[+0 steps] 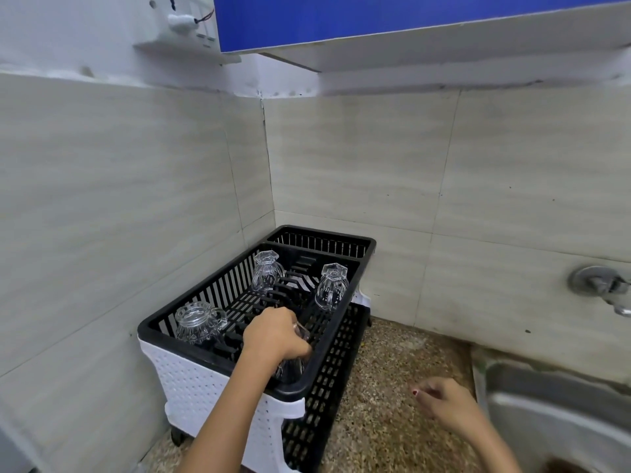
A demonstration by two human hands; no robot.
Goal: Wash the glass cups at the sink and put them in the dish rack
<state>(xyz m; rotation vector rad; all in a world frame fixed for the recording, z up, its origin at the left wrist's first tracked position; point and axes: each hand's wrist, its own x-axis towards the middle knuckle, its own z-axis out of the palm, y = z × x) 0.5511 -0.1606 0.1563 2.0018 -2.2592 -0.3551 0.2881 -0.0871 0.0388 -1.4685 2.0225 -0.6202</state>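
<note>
- Though the white switch plate [202,27] high on the wall bears small dark marks, we find them too blurred to read.
- Our left hand [277,332] reaches over the near rim of the black slotted plastic dish rack [327,339]. Its fingers are curled round a clear ribbed glass cup [296,360], which sits low in the rack's near right corner.
- Our right hand [440,401] hovers over the speckled stone counter [386,353], between the rack and the steel sink [563,414]. Its fingers are loosely curled, slightly apart, and hold nothing.
- Three more cups share the large compartment. The far-left cup [267,275] and far-right cup [332,286] stand base-up, apart from each other. The handled cup [198,322] stands in the near left corner.
- The rack's left side runs close to the tiled wall [112,206], and bare counter lies on its right.
</note>
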